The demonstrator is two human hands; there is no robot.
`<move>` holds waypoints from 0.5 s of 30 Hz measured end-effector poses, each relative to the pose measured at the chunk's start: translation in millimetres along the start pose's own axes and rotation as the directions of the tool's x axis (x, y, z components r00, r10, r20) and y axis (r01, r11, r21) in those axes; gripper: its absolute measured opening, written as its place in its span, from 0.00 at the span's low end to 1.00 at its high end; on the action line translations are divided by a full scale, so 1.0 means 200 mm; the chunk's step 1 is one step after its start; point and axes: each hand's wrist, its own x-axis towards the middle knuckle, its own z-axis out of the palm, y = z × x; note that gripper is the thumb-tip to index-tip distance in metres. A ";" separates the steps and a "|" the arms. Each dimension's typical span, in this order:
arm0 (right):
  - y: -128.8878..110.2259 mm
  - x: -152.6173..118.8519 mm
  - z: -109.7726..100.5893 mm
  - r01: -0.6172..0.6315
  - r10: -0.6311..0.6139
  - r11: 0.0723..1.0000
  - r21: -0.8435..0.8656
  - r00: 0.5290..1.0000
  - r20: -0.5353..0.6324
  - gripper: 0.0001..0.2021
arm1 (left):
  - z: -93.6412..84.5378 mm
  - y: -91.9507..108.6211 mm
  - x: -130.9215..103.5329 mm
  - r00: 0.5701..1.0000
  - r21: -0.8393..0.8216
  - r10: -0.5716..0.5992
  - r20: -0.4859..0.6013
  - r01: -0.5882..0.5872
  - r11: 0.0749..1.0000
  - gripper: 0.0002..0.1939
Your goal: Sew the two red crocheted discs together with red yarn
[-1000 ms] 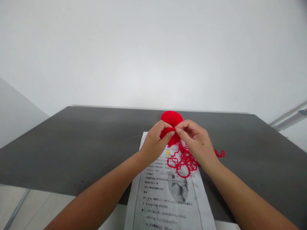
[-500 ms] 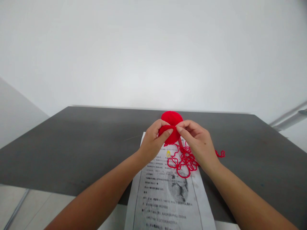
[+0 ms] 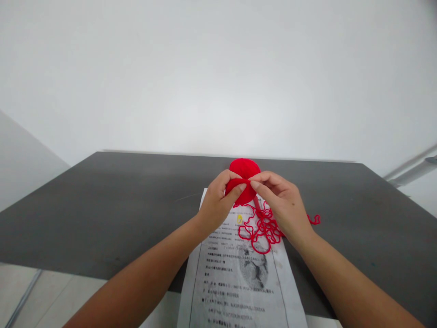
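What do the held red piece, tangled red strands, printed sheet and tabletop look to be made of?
Held red piece: likely yarn fabric, matte, same red; stitches unresolved.
Tangled red strands: probably matte yarn, given the soft, kinked loops.
Printed sheet: apparently plain matte paper, thin and white.
Tabletop: dull, even dark grey; laminate or painted board, unclear.

Our bare forearms slant inward from the lower corners, the left forearm (image 3: 146, 273) and the right forearm (image 3: 358, 282) converging until our hands nearly meet. Our left hand (image 3: 216, 202) grips with its thumb (image 3: 236, 193) laid forward and its fingers curled beyond. Our right hand (image 3: 287, 202), back partly upward, pinches between thumb (image 3: 264, 191) and index finger (image 3: 262, 176).
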 end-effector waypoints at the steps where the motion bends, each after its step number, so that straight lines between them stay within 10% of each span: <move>1: 0.00 0.00 0.00 0.001 -0.001 1.000 0.002 1.000 0.001 0.04 | 0.00 0.00 0.00 1.000 0.000 0.005 0.002 -0.005 1.000 0.06; 15: -0.01 0.01 0.00 0.009 -0.009 0.999 -0.031 1.000 0.009 0.05 | 0.00 0.00 0.00 1.000 0.036 0.026 0.005 -0.026 0.999 0.05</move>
